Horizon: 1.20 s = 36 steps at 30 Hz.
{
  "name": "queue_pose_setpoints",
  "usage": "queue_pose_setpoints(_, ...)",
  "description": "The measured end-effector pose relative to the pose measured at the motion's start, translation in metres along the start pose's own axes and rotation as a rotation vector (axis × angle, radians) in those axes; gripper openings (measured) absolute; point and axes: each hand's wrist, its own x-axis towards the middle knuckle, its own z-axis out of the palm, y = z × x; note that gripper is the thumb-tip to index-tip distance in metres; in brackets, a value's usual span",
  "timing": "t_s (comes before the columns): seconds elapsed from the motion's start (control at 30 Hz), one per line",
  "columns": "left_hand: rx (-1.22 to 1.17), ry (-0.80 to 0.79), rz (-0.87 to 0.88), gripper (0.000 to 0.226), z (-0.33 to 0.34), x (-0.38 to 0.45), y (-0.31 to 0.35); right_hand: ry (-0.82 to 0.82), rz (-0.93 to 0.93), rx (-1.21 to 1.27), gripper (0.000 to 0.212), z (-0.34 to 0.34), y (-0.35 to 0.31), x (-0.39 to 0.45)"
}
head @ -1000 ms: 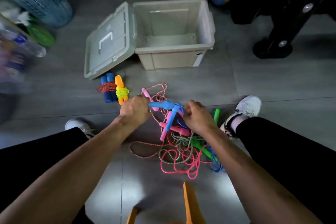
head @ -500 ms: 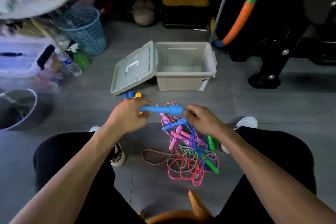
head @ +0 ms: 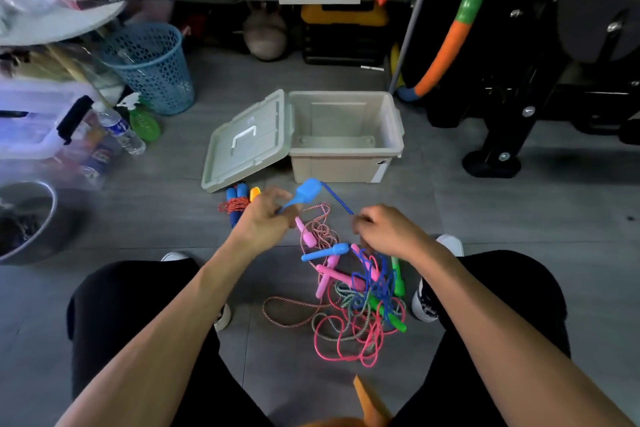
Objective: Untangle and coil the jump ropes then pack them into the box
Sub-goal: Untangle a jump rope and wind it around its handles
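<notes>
My left hand grips a light blue jump-rope handle, raised and pointing up and away. Its dark blue cord runs to my right hand, which pinches it. Under my hands a tangle of jump ropes lies on the floor: pink, green and blue handles, with pink, grey-green, blue and red-white cords. The second light blue handle lies on the pile. Two coiled ropes lie beside the lid. The beige box stands open with its lid leaning to the left.
A blue mesh basket, a water bottle and a clear storage bin stand to the left. A metal bowl sits at far left. Black gym equipment fills the right. My white shoes flank the pile.
The view has tilted up to show more of the room. My left hand swung the blue handle from level to pointing up, and my right hand slid off the handle onto its cord.
</notes>
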Motion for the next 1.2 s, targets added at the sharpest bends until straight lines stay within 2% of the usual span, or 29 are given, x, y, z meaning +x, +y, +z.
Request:
queue_pose_setpoints(0.13,-0.398,0.199,-0.271,0.014,-0.004,0.020,-0.007,-0.054,0.045,-0.228,0.027,-0.002,0.002,-0.004)
queue_pose_setpoints(0.2,-0.443,0.204,-0.370,0.014,-0.003,0.025,-0.010,-0.039,0.022,-0.234,0.023,-0.003,0.000,-0.008)
queue_pose_setpoints(0.23,-0.395,0.191,-0.365,0.016,-0.001,0.026,-0.010,-0.003,-0.015,-0.212,0.022,-0.003,-0.001,-0.009)
queue_pose_setpoints(0.3,-0.138,0.160,-0.200,0.029,0.007,0.025,-0.008,0.086,-0.121,-0.170,0.023,-0.005,-0.003,-0.010)
queue_pose_setpoints(0.37,0.120,0.110,0.072,0.042,0.017,0.020,0.002,0.103,-0.179,-0.139,0.023,-0.010,-0.006,-0.011)
queue_pose_setpoints(0.47,0.262,0.027,0.373,0.049,0.023,0.008,0.015,0.035,-0.204,-0.088,0.022,-0.015,-0.005,-0.013)
queue_pose_setpoints(0.57,0.355,-0.027,0.486,0.043,0.027,-0.005,0.017,-0.030,-0.209,-0.065,0.023,-0.013,-0.006,-0.013)
queue_pose_setpoints(0.63,0.248,-0.002,0.388,0.029,0.031,-0.010,0.023,-0.021,-0.196,-0.059,0.022,-0.010,-0.007,-0.011)
queue_pose_setpoints(0.77,-0.026,-0.030,-0.032,0.009,0.028,-0.003,0.029,0.015,-0.158,-0.092,0.021,-0.012,0.000,-0.007)
queue_pose_setpoints(0.87,-0.202,0.011,-0.260,0.018,0.019,0.004,0.026,0.059,-0.095,-0.158,0.022,-0.010,0.013,0.000)
queue_pose_setpoints(0.93,-0.230,0.090,-0.291,0.016,0.016,0.006,0.025,0.110,-0.051,-0.217,0.020,-0.008,0.019,0.004)
queue_pose_setpoints(1.0,-0.224,0.104,-0.261,0.025,0.015,0.008,0.022,0.153,0.004,-0.257,0.019,-0.005,0.021,0.006)
queue_pose_setpoints(1.1,-0.126,0.017,-0.155,0.046,0.015,0.009,0.016,0.155,0.046,-0.199,0.013,-0.001,0.019,0.009)
queue_pose_setpoints(1.2,-0.040,-0.043,-0.102,0.049,0.019,0.007,0.017,0.119,0.041,-0.077,0.015,0.004,0.013,0.008)
